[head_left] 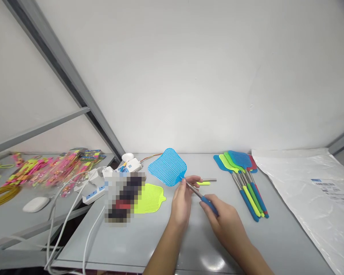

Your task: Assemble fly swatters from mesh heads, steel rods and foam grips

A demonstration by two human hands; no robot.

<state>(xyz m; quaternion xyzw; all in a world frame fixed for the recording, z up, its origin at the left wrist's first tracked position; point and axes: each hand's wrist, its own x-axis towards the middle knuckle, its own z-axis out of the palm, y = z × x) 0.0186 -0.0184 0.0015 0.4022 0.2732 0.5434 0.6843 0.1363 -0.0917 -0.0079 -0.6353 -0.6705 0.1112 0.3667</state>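
Note:
A blue fly swatter point(168, 168) is held up in front of me, its perforated head pointing away to the upper left. My left hand point(182, 200) is closed around the swatter where the head joins the metal rod. Farther down, my right hand point(222, 215) grips its blue handle. Left of my hands a yellow-green swatter head point(153, 198) lies on the table, partly covered by a blurred patch. Behind my left fingers lies a metal rod point(210, 180) beside a yellow-green handle point(204, 183), both partly hidden.
On the right lies a pile of fly swatters point(248, 187) in several colours, next to a white plastic bag point(304, 202). To the left are power strips point(93, 194) with loose white cables point(57, 214), a white device point(36, 204) and pink-and-yellow packets point(57, 168). A wall stands behind the table.

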